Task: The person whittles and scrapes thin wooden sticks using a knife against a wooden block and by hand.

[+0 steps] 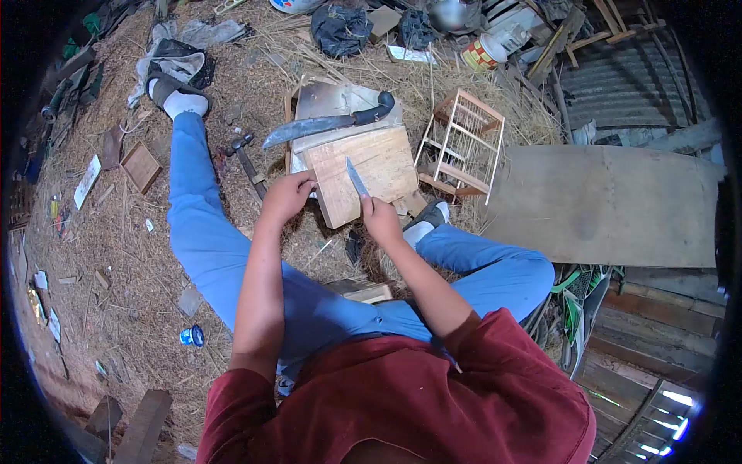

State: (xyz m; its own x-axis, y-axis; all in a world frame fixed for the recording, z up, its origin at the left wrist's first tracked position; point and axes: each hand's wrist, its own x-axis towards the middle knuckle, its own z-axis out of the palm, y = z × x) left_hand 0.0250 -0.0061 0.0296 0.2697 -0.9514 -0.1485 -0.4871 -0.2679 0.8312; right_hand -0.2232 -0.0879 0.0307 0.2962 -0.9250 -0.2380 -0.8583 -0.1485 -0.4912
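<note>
A thick wooden block (382, 170) lies between my legs. My right hand (380, 218) is closed round the handle of a small knife (356, 178), whose blade points up and left over the block's top. My left hand (289, 198) is at the block's left edge, fingers bent together; what they hold, if anything, is too small to tell. Just behind the block rests a large machete (321, 127) with a black handle, on a pale board (328, 94).
A hammer (249, 164) lies left of the block, and a small wooden tray (141, 167) farther left. To the right stand a wooden slatted frame (464, 145) and a large flat board (607, 205). Black bags (340, 31) and a bucket (485, 52) are at the back.
</note>
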